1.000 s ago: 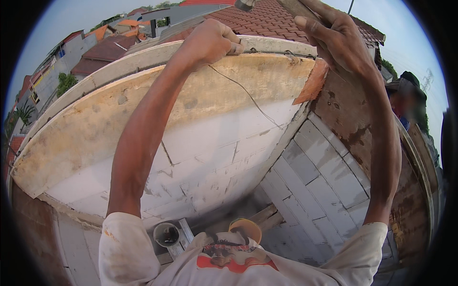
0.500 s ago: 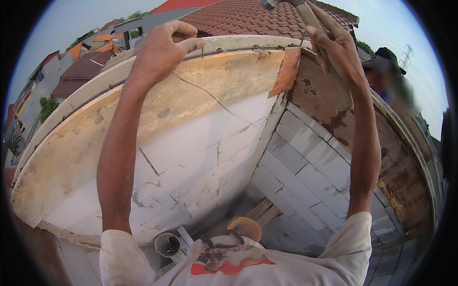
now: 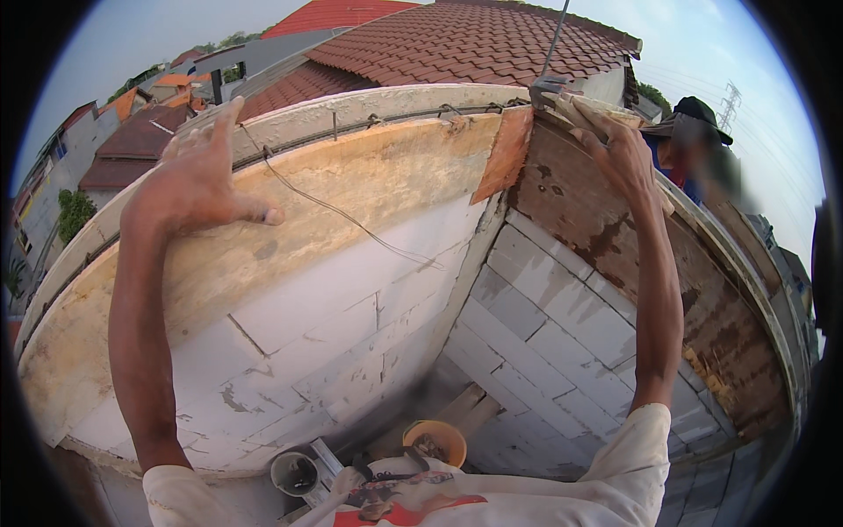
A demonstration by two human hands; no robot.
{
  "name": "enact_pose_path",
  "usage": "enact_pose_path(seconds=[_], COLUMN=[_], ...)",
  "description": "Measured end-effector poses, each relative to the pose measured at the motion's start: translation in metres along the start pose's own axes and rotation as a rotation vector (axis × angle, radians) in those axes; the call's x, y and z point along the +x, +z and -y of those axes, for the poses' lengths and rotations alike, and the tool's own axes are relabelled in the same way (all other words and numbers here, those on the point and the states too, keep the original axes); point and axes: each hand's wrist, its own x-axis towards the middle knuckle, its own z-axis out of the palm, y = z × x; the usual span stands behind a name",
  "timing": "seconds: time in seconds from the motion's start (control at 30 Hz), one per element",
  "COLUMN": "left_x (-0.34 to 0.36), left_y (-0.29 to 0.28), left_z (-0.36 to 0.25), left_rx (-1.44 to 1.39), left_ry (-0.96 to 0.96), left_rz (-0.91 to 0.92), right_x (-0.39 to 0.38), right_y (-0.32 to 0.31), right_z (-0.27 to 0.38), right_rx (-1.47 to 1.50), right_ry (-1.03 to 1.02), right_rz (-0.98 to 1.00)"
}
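Observation:
My left hand [image 3: 189, 180] is spread at the upper left, over the top edge of the weathered formwork board [image 3: 378, 154], with thumb and fingers apart. Bars of dark rebar [image 3: 427, 111] run along the gap behind that board, and a short upright pin [image 3: 335, 125] stands there, right of my left hand. A thin loose wire [image 3: 351, 224] hangs down the board's face. At the upper right corner, my right hand [image 3: 615, 149] grips a hammer [image 3: 549, 88], its head by a tall vertical rod [image 3: 553, 39] and the brown plywood formwork [image 3: 571, 184].
A co-worker [image 3: 689, 149] in a dark hat is beyond the right formwork. Below are white block walls [image 3: 544, 342], a grey bucket [image 3: 292, 474], a yellow bucket [image 3: 435, 439] and planks [image 3: 465, 408]. Tiled roofs [image 3: 439, 39] and houses lie behind the wall.
My left hand has left the pin, moving left and down, and its fingers have spread. My right hand and the hammer have dropped to the corner. The view has shifted slightly.

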Motion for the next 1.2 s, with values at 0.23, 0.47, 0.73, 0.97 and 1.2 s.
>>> enact_pose_path(seconds=[0.23,0.47,0.73,0.97,1.2], left_x=[0.006,0.011,0.018,0.018,0.016], left_y=[-0.004,-0.003,0.004,0.012,0.006], left_z=[0.003,0.014,0.016,0.015,0.014], left_rx=[-0.059,-0.178,-0.134,-0.105,-0.131], left_ry=[0.040,0.047,0.075,-0.016,-0.006], left_rz=[0.059,0.100,0.073,0.094,0.130], right_x=[0.084,0.123,0.152,0.108,-0.022], right_y=[0.069,0.110,0.117,0.079,0.015], right_z=[-0.007,-0.007,-0.006,0.080,0.244], right_rx=[-0.128,-0.172,-0.191,0.150,1.033], right_ry=[-0.099,-0.198,-0.139,-0.434,-0.444], right_rz=[0.053,0.185,0.414,-0.039,0.516])
